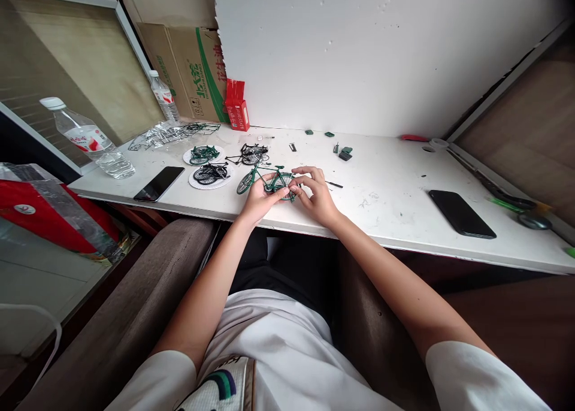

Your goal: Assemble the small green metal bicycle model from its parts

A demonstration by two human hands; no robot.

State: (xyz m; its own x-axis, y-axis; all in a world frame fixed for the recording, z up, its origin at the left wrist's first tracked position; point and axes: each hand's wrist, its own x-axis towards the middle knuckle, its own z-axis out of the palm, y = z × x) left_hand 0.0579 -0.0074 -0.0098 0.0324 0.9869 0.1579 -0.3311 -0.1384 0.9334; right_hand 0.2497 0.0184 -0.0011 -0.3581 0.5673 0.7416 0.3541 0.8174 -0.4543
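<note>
Both hands hold a small green model bicycle (257,172) above the front of the white desk. My left hand (261,200) is closed around its lower frame from below, the thumb pressed near the pedals. At the rear wheel, the thumb and fingers of my right hand (314,194) pinch the model; the fingers hide part of that wheel. Just behind lie black model bicycle parts (251,154). To the left, one white plate (217,185) carries a black model bicycle (211,173), and another plate (187,156) bears green bicycle parts (204,154).
A black phone (159,184) lies at the left, another phone (462,213) at the right. Water bottles (92,138), a cardboard box (193,69) and a red carton (237,105) stand at back left. Small green pieces (345,154) are scattered near the wall.
</note>
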